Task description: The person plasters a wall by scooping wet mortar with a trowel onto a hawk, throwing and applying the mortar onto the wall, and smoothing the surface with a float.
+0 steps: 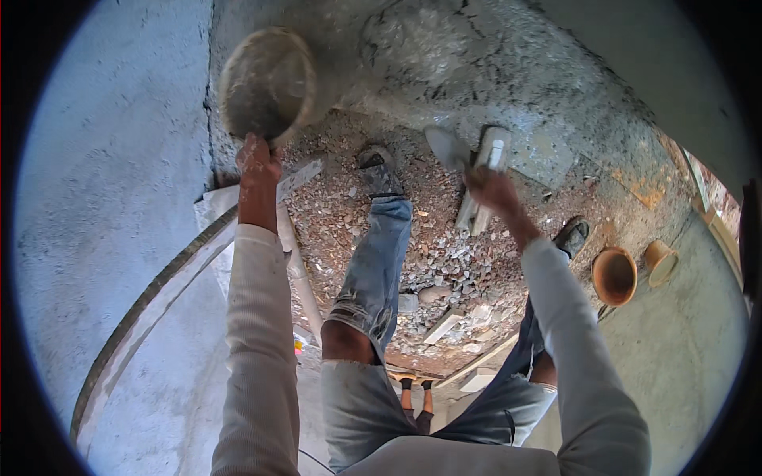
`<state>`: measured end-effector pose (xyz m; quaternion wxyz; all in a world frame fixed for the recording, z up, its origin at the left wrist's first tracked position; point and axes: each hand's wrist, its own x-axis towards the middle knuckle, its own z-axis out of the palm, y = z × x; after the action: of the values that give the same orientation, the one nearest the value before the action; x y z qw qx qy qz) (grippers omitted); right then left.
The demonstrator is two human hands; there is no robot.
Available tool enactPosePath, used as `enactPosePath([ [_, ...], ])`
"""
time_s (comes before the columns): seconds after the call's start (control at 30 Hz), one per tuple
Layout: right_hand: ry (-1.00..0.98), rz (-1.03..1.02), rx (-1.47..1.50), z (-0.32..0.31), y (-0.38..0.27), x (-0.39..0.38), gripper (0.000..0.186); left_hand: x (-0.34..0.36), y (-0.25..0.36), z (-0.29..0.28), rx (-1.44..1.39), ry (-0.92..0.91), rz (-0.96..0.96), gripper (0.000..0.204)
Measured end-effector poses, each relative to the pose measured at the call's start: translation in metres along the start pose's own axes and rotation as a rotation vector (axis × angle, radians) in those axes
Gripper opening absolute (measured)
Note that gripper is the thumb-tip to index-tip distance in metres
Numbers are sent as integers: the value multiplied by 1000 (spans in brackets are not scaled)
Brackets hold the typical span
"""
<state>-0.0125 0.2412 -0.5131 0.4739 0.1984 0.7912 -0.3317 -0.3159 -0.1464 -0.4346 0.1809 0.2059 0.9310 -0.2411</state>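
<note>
My left hand [259, 165] is closed round the near rim of a round, mortar-smeared bucket [228, 89], held up tilted beside the wall with its mouth toward me. The inside of the bucket is dark and blurred. In my right hand [494, 190] is a trowel [446, 147], its fingers wrapped round the handle. The pointed grey blade reaches up and left, next to pale pipes [481, 178] lying on the rubble. Ahead of both hands is a rough, wet-looking grey cement surface [421, 55].
Loose gravel [444, 262] and broken bits cover the ground round my feet. Two orange-brown buckets, one upright [614, 276] and one tipped [660, 263], are at the right. A curved strip [151, 285] runs along the left wall. Another person's legs [417, 412] show behind me.
</note>
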Motion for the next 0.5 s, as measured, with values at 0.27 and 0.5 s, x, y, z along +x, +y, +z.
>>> enactPosePath([
  [0.27, 231, 192, 554, -70, -87, 72, 28, -2, -9, 211, -483, -330, -535, 39],
  [0.5, 166, -371, 35, -37, -111, 127, 51, 38, -79, 363, -958, -28, -700, 30],
])
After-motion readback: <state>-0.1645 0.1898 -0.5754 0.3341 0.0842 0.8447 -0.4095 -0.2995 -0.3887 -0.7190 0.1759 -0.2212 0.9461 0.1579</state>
